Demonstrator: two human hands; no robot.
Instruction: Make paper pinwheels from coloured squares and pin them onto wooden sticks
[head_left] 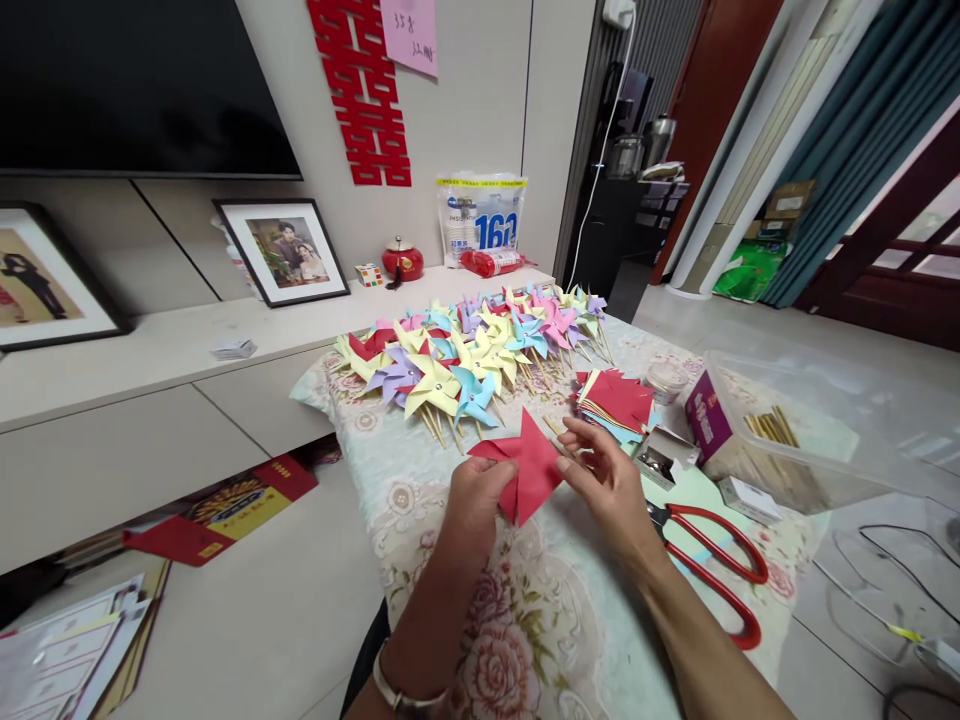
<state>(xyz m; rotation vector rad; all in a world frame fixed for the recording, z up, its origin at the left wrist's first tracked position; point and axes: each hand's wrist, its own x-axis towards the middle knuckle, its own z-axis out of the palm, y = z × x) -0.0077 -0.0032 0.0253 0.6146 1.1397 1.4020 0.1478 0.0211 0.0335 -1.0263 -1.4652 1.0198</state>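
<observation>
A red paper pinwheel (529, 462) is held over the flowered tablecloth (420, 500). My left hand (472, 505) pinches its lower left edge. My right hand (611, 480) grips its right side, fingers near the centre where a thin wooden stick shows. Behind them lies a big heap of finished pinwheels (469, 350) in yellow, blue, purple and pink, with sticks pointing toward me. A stack of cut paper squares (619, 400), red on top, sits just beyond my right hand.
Red-handled scissors (712, 565) lie right of my right forearm. A small open box (664, 460), a round lidded tub (666, 380) and a clear plastic bin with wooden sticks (780, 435) stand at right. A low cabinet with framed photos (283, 250) runs along the left.
</observation>
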